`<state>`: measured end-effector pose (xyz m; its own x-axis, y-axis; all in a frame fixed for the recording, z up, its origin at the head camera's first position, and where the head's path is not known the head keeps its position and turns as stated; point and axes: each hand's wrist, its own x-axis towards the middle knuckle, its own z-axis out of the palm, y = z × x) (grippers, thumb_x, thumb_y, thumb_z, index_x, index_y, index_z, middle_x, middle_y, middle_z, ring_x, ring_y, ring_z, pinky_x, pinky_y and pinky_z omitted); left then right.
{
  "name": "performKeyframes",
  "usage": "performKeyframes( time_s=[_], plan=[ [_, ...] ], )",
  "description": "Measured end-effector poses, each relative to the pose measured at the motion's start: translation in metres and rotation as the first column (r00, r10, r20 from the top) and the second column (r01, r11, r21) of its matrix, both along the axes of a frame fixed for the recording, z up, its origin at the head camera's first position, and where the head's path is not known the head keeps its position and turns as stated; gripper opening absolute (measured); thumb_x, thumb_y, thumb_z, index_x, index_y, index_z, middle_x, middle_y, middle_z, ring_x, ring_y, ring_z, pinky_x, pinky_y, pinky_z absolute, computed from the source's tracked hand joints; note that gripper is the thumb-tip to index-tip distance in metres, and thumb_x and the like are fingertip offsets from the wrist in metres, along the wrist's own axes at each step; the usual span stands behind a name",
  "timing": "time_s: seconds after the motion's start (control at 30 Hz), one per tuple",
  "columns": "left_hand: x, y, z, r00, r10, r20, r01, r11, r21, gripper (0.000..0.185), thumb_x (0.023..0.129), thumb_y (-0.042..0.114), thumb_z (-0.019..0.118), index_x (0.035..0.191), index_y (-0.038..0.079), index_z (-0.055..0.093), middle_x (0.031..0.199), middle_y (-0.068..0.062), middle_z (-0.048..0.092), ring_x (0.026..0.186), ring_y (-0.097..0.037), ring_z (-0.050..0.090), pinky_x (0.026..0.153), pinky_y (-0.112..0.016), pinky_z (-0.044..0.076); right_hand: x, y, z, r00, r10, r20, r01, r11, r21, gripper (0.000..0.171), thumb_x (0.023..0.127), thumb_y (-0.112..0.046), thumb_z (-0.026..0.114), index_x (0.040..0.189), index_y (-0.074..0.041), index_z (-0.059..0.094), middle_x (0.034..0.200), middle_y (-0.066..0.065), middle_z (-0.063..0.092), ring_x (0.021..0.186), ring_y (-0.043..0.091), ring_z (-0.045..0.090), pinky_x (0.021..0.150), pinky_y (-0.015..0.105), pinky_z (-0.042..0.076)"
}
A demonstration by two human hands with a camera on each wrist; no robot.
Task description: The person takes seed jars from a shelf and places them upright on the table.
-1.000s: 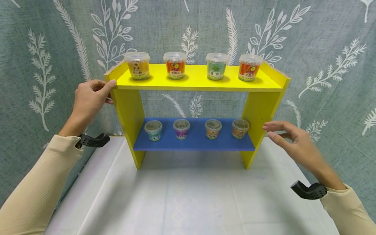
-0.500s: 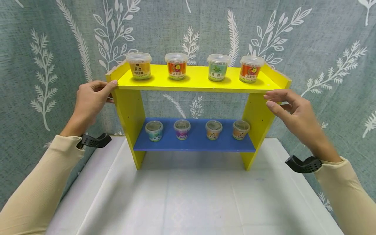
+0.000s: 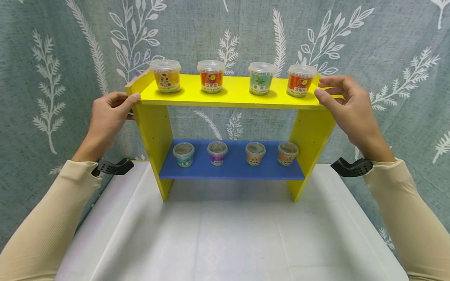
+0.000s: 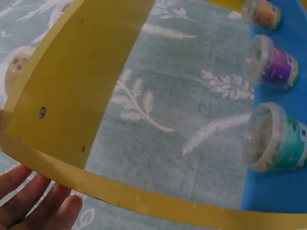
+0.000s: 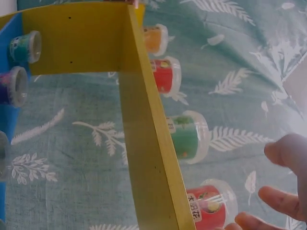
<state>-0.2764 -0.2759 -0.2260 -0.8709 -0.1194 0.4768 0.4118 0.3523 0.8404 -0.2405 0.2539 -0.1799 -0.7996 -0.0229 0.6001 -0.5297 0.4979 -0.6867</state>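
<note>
A yellow shelf with a blue lower board stands on the table. Its top board carries several lidded cups, among them an orange-yellow cup at the left and a red cup at the right. Several smaller cups, such as the teal cup, sit on the blue board. My left hand grips the shelf's top left corner, thumb in front, fingers behind the side wall. At the top right end my right hand hovers beside the red cup, its curved fingers spread and apart from the yellow board.
The shelf stands at the back of a white-covered table, against a grey-green curtain with white leaf prints. Black camera mounts sit on both wrists. The table's edges run near both forearms.
My right hand has risen from beside the shelf's right leg up to the top board's right end. The left hand has stayed on its corner.
</note>
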Motion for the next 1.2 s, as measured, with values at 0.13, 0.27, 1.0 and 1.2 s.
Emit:
performKeyframes(
  time_s=[0.13, 0.27, 1.0, 1.2],
  plan=[
    [-0.001, -0.001, 0.000, 1.000, -0.027, 0.002, 0.027, 0.999, 0.040, 0.038, 0.098, 0.039, 0.071, 0.123, 0.010, 0.069, 0.107, 0.005, 0.069, 0.089, -0.012, 0.068, 0.074, -0.018, 0.056, -0.008, -0.002, 0.005, 1.000, -0.017, 0.023, 0.017, 1.000, -0.022, 0.043, 0.100, -0.029, 0.069, 0.138, -0.013, 0.058, 0.137, 0.006, 0.056, 0.115, 0.018, 0.057, 0.095, 0.025, 0.047],
    [-0.001, -0.002, -0.002, 0.999, -0.049, 0.003, 0.049, 0.996, 0.077, 0.037, 0.097, 0.037, 0.073, 0.122, 0.010, 0.069, 0.108, 0.004, 0.068, 0.090, -0.012, 0.068, 0.074, -0.018, 0.056, -0.016, -0.005, 0.008, 0.998, -0.036, 0.053, 0.036, 0.999, -0.011, 0.050, 0.099, -0.033, 0.069, 0.142, -0.012, 0.054, 0.138, 0.008, 0.055, 0.117, 0.019, 0.056, 0.094, 0.026, 0.049],
    [-0.001, 0.000, -0.002, 0.999, -0.048, 0.026, 0.045, 0.994, 0.097, 0.037, 0.097, 0.039, 0.072, 0.123, 0.013, 0.065, 0.111, 0.005, 0.068, 0.095, -0.011, 0.068, 0.081, -0.017, 0.055, -0.060, -0.016, 0.030, 0.955, -0.058, 0.293, 0.083, 0.994, -0.076, 0.077, 0.094, -0.052, 0.070, 0.155, -0.019, 0.036, 0.140, 0.010, 0.042, 0.122, 0.030, 0.055, 0.113, 0.046, 0.041],
    [-0.001, -0.001, -0.001, 0.998, -0.053, 0.030, 0.050, 0.995, 0.087, 0.037, 0.098, 0.039, 0.071, 0.125, 0.014, 0.064, 0.113, 0.003, 0.067, 0.098, -0.013, 0.067, 0.082, -0.017, 0.055, -0.065, -0.018, 0.034, 0.931, -0.035, 0.364, 0.065, 0.995, -0.071, 0.090, 0.093, -0.057, 0.070, 0.162, -0.017, 0.028, 0.144, 0.010, 0.043, 0.122, 0.026, 0.052, 0.116, 0.044, 0.038]
  ],
)
